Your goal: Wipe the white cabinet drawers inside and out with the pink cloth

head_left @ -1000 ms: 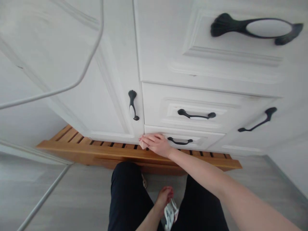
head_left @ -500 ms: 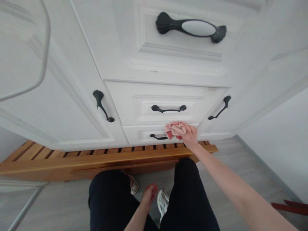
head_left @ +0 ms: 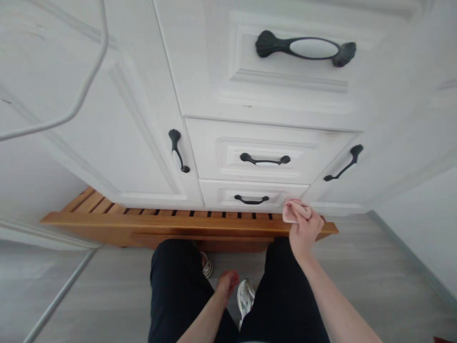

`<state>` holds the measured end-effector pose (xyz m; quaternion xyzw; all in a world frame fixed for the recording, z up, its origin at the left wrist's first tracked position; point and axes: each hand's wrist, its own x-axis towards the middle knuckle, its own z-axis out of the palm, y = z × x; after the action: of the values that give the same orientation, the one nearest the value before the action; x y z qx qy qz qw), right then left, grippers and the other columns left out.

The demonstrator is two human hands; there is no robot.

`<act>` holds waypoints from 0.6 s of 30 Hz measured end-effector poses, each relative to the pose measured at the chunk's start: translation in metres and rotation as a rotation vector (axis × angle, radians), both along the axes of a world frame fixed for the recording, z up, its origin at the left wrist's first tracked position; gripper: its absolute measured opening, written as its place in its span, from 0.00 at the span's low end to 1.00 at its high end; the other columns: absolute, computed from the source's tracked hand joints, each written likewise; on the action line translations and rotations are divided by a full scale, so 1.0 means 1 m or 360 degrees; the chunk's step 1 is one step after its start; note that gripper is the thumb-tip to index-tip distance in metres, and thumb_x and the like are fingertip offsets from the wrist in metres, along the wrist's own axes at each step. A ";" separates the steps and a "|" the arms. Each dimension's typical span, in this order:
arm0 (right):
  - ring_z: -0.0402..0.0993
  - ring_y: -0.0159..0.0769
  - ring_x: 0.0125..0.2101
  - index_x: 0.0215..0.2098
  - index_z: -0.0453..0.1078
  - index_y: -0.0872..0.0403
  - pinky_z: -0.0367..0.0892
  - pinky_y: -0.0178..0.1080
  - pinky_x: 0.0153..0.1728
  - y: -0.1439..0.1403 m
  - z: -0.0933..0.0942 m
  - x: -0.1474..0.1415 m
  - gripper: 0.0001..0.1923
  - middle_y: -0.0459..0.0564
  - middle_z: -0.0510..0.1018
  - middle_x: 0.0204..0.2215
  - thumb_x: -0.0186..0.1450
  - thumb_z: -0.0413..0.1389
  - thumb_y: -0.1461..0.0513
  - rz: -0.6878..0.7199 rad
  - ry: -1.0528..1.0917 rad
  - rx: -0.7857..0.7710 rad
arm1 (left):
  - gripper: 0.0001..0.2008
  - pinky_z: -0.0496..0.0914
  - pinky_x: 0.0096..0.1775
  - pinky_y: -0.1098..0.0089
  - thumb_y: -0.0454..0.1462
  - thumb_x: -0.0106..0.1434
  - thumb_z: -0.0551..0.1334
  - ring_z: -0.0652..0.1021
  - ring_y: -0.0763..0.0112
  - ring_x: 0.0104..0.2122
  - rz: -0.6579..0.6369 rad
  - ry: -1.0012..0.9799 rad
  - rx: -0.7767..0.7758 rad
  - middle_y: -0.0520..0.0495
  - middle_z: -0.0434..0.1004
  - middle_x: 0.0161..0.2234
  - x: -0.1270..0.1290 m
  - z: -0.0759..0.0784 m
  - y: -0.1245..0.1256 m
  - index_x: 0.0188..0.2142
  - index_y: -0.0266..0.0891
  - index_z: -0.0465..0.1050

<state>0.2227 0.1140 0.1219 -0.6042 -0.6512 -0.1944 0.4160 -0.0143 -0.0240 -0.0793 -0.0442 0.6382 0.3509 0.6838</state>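
Observation:
My right hand point(head_left: 306, 233) is closed around a crumpled pink cloth point(head_left: 295, 210). It is at the lower right corner of the bottom drawer point(head_left: 214, 194), just above the wooden slatted bench's front rail point(head_left: 171, 224). Whether the cloth touches the drawer front is unclear. Left of the cloth is the drawer's dark handle point(head_left: 251, 200). Low between my knees hangs my left hand point(head_left: 227, 282), fingers loosely curled, with nothing visible in them.
Above is a middle drawer point(head_left: 203, 152) with its own handle, flanked by white cabinet doors point(head_left: 157, 162). A pale curved rod point(head_left: 85, 90) crosses the upper left. Grey floor point(head_left: 360, 262) and a white wall point(head_left: 428, 214) lie at right. My knees are close to the bench.
My right hand with the cloth has moved right and down, away from the bottom drawer's handle, which now shows fully. The whole view has shifted somewhat. My left hand stays between my knees.

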 end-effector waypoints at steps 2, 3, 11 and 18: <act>0.70 0.49 0.52 0.55 0.76 0.47 0.65 0.54 0.55 0.000 0.009 -0.049 0.18 0.57 0.76 0.50 0.72 0.49 0.62 0.0344 0.0115 0.0055 | 0.02 0.70 0.44 0.65 0.33 0.64 0.63 0.79 0.65 0.35 -0.0015 0.0019 -0.0027 0.48 0.78 0.31 -0.002 0.000 -0.001 0.37 0.36 0.74; 0.71 0.46 0.51 0.57 0.74 0.47 0.66 0.51 0.54 0.005 0.015 -0.076 0.17 0.55 0.77 0.50 0.73 0.52 0.61 0.0495 0.0229 0.0113 | 0.03 0.70 0.44 0.65 0.34 0.65 0.63 0.79 0.66 0.35 -0.0026 0.0029 -0.0036 0.49 0.78 0.32 -0.003 0.000 -0.001 0.38 0.36 0.74; 0.66 0.34 0.62 0.58 0.72 0.43 0.61 0.43 0.58 0.087 0.031 -0.213 0.18 0.40 0.73 0.64 0.77 0.46 0.62 0.1479 -0.0819 -0.0353 | 0.05 0.70 0.38 0.70 0.32 0.70 0.58 0.79 0.71 0.33 -0.0063 0.0026 0.0032 0.49 0.78 0.34 -0.011 0.012 -0.002 0.41 0.35 0.72; 0.66 0.40 0.62 0.62 0.71 0.44 0.60 0.45 0.57 0.088 0.031 -0.119 0.20 0.43 0.70 0.66 0.73 0.52 0.61 0.1329 -0.0965 -0.0535 | 0.03 0.71 0.35 0.71 0.34 0.69 0.61 0.77 0.71 0.32 -0.0060 0.0008 0.0026 0.50 0.78 0.33 -0.005 0.014 -0.002 0.40 0.35 0.73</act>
<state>0.1033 0.2015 0.1527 -0.2692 -0.9488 -0.0713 0.1489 -0.0190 -0.0257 -0.0651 -0.0257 0.6379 0.3433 0.6889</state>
